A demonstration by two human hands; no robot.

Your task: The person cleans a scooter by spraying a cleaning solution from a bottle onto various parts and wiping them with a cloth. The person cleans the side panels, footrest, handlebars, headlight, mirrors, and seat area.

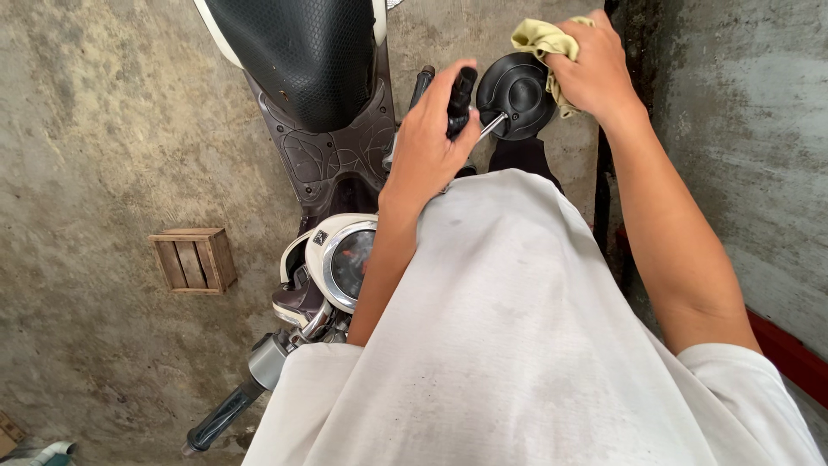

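Note:
I look down over a scooter with a black seat (302,52) and a round speedometer (345,259). My left hand (427,142) is closed around the black handlebar grip (461,99) on the far side. My right hand (586,65) holds a yellow-green cloth (539,36) pressed against the back of the round black mirror (516,93), whose chrome stem runs down toward my left hand. My white shirt hides the lower part of the handlebar.
The near handlebar grip (220,418) sticks out at lower left. A small wooden crate (193,261) sits on the concrete floor to the left. A grey wall (742,129) with a red strip (789,349) runs along the right.

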